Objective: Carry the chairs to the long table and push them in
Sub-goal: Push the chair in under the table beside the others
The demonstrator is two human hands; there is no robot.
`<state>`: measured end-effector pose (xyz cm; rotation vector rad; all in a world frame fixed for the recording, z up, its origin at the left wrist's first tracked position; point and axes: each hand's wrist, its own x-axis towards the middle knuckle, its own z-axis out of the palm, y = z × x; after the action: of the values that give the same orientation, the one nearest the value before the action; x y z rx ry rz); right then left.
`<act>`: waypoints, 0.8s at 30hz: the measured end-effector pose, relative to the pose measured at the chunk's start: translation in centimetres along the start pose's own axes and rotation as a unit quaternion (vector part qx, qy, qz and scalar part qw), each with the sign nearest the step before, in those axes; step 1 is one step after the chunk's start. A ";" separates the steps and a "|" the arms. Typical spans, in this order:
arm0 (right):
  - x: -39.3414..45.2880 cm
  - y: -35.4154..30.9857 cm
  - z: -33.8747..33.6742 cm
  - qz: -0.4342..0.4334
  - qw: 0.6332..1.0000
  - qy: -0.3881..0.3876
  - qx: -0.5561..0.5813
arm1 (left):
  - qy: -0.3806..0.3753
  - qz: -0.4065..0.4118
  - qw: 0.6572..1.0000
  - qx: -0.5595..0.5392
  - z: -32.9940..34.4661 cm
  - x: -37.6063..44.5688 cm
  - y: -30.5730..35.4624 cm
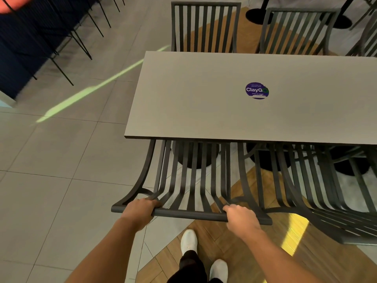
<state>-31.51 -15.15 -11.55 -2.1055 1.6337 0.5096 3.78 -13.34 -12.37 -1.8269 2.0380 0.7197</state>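
Note:
A dark slatted chair (pixel 191 184) stands at the near left end of the long grey table (pixel 193 103), its seat partly under the tabletop. My left hand (pixel 140 211) grips the left part of the chair's top rail. My right hand (pixel 241 218) grips the rail near its right end. A second dark chair (pixel 318 193) stands pushed in right beside it. On the far side two more chairs (pixel 205 27) (pixel 297 31) stand against the table.
A round purple sticker (pixel 257 90) lies on the tabletop. Black round table bases (pixel 193 156) stand under the table. A row of dark blue seats on thin black legs (pixel 40 37) lines the far left. Grey floor tiles spread to the left.

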 end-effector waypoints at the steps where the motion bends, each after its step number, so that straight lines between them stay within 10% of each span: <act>1: -0.3 0.3 -0.2 -0.008 1.000 0.003 0.002 | 0.003 -0.002 1.000 -0.014 -0.1 -0.2 0.0; 24: -2.7 5.7 -3.8 -0.008 0.995 -0.047 -0.091 | -0.030 -0.020 0.999 0.033 -0.7 -0.8 3.9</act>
<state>-37.55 -16.26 -7.50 -2.1853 1.5691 0.7660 0.14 -12.83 -10.75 -1.7841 1.9578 0.6788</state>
